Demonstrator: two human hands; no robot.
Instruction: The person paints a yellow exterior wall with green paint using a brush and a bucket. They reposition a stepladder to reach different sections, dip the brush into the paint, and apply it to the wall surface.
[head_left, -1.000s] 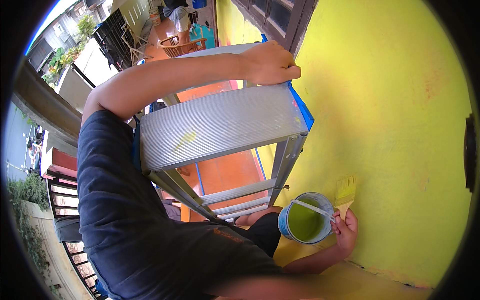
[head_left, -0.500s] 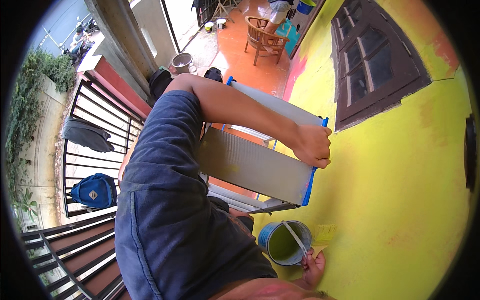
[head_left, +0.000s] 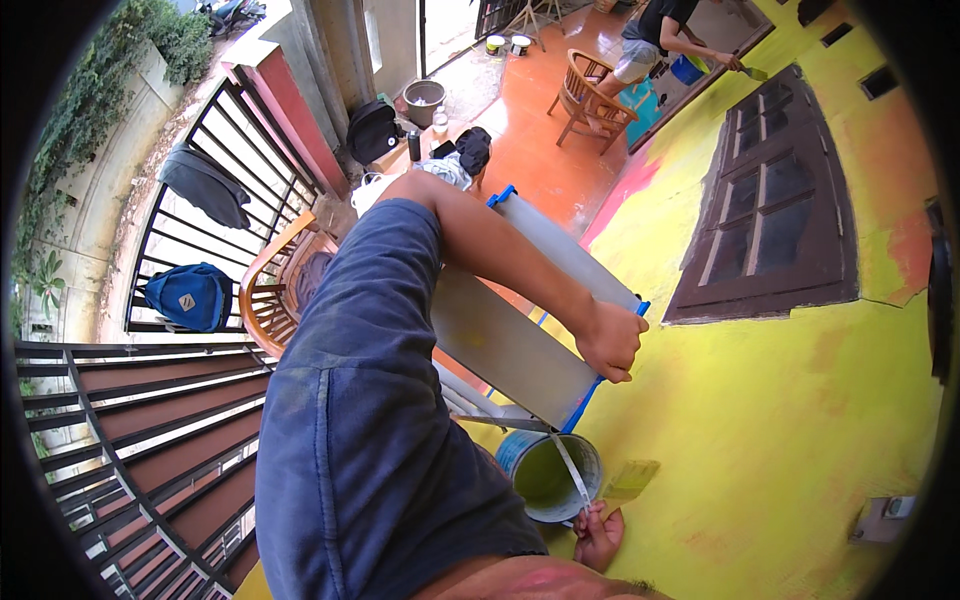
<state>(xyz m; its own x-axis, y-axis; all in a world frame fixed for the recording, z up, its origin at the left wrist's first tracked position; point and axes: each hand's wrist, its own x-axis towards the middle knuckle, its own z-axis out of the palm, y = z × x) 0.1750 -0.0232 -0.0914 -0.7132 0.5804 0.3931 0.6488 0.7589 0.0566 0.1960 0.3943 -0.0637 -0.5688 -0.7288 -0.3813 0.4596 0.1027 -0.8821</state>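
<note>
My left arm, in a dark blue sleeve, bends across the view. Its hand (head_left: 610, 342) is closed over the blue-trimmed right edge of a grey stepladder (head_left: 515, 350) beside the yellow wall. Lower down, my right hand (head_left: 598, 536) is closed on the pale handle strap of a paint bucket (head_left: 550, 476) that has yellow-green paint inside. A paintbrush (head_left: 631, 479) with yellow-coated bristles shows just above that hand, against the wall. Whether the same fingers also hold its handle is hard to see.
A brown window (head_left: 765, 215) is set in the yellow wall (head_left: 720, 440). Beyond the ladder, a person (head_left: 650, 45) brushes the wall near a wooden chair (head_left: 590, 100). Black railings (head_left: 140, 430), a blue backpack (head_left: 190, 297) and another wooden chair (head_left: 268, 285) are at left.
The view has shifted, bringing the other person's arm and brush and the left chair into sight. My left hand stays on the ladder; my right hand stays at the bucket strap.
</note>
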